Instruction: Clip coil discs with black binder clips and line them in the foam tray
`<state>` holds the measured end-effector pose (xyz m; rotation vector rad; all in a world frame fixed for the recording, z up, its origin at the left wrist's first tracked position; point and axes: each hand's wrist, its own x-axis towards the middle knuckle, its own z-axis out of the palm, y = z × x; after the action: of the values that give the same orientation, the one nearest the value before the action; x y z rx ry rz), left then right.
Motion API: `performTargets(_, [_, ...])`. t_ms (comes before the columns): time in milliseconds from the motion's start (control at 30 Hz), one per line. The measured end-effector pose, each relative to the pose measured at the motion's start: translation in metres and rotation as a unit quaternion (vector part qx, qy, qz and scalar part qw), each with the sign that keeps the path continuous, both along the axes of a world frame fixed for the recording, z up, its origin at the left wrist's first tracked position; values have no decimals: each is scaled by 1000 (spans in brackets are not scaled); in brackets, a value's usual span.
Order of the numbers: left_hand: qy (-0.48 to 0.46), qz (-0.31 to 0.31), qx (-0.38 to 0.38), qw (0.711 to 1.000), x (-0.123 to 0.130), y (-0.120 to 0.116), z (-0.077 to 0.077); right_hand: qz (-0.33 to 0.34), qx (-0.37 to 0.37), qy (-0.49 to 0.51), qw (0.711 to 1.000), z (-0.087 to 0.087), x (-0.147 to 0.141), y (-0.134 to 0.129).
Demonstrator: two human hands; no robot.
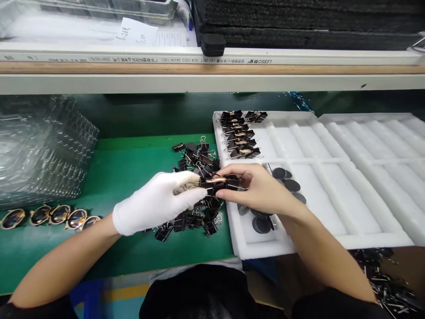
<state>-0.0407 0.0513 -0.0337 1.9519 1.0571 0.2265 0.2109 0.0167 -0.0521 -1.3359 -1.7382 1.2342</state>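
In front of me, both hands grip a gold-bridged sunglasses frame (215, 180) with black binder clips clamped on it. My left hand (162, 195), in a white glove, pinches its left end between thumb and fingers. Bare, my right hand (257, 188) has its thumb and fingers closed on the right end. The clips hide most of the frame's lenses. Below and behind the hands lies a heap of loose black binder clips (202, 164) on the green table. More clipped frames (241, 134) sit in a column in the white foam tray.
Round dark lenses (262, 224) lie in the near compartment of the white foam tray (242, 250). A second tray (375, 146) stands to its right. Sunglasses (59, 214) line the left, before stacked clear plastic trays (43, 155). A shelf (133, 84) spans above. More clips (388, 279) lie lower right.
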Motion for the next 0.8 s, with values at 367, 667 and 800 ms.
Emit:
performTargets(367, [-48, 12, -111, 993, 7, -3, 1, -41, -33, 48, 997, -1, -8, -3])
performTargets(667, [-3, 0, -66, 998, 4, -5, 0, 43, -13, 7, 999, 10, 0, 1])
performTargets(800, [28, 41, 27, 998, -6, -2, 5, -18, 71, -48, 996, 24, 57, 27])
